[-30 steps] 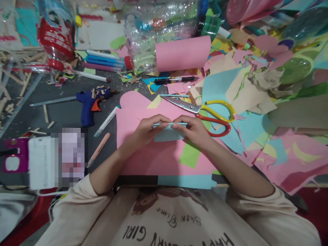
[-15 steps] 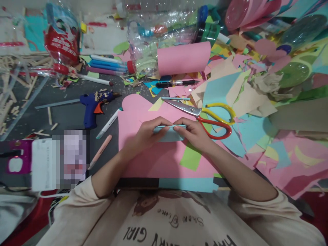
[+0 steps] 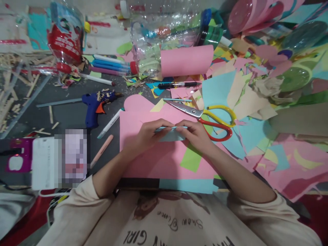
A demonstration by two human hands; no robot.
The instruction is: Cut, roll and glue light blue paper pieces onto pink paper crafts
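A small light-blue piece of paper (image 3: 171,136) is pinched between both hands, its upper edge folded or rolled over. My left hand (image 3: 153,131) grips its left side, with thumb and fingers pressed together. On the other side my right hand (image 3: 192,130) pinches the same edge, the two thumbs almost meeting. Beneath them lies a large pink sheet (image 3: 143,164), with a green paper piece (image 3: 191,158) on it by my right forearm. Scissors (image 3: 197,112) with one yellow and one red handle lie just beyond my right hand, blades pointing left.
A blue glue gun (image 3: 92,107) lies at left, near a white marker (image 3: 110,123) and a peach marker (image 3: 101,150). Behind are a black pen (image 3: 179,85), a pink paper tube (image 3: 187,60) and clear plastic bottles (image 3: 164,24). Paper scraps (image 3: 246,99) cover the right side.
The view has shifted slightly, so most things sit a little further right. Both hands keep their pinch on the light-blue paper, with hardly any movement.
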